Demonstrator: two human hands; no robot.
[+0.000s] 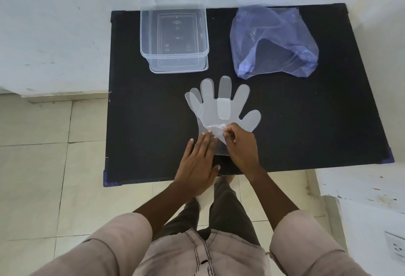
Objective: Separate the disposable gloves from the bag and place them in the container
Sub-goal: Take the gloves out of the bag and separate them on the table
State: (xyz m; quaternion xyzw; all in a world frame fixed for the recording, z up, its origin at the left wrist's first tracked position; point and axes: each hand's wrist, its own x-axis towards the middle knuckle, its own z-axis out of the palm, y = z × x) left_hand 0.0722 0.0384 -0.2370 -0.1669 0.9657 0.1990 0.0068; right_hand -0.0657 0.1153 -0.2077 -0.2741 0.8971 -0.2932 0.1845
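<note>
A thin stack of clear disposable gloves (221, 104) lies flat on the black table (317, 122), fingers pointing away from me. My left hand (198, 164) rests flat, fingers spread, pressing down on the gloves' cuff. My right hand (240, 144) pinches a crinkled bit of the top glove's film near the palm. A clear rectangular plastic container (175, 56) stands at the back left of the table with nothing in it. A crumpled translucent purple bag (274, 41) lies at the back right, its mouth facing me.
The table is small and low, with purple corner caps (388, 157). White walls stand behind and to the left. Pale floor tiles (43, 166) surround the table, and a white ledge with a wall socket (394, 247) is at the right.
</note>
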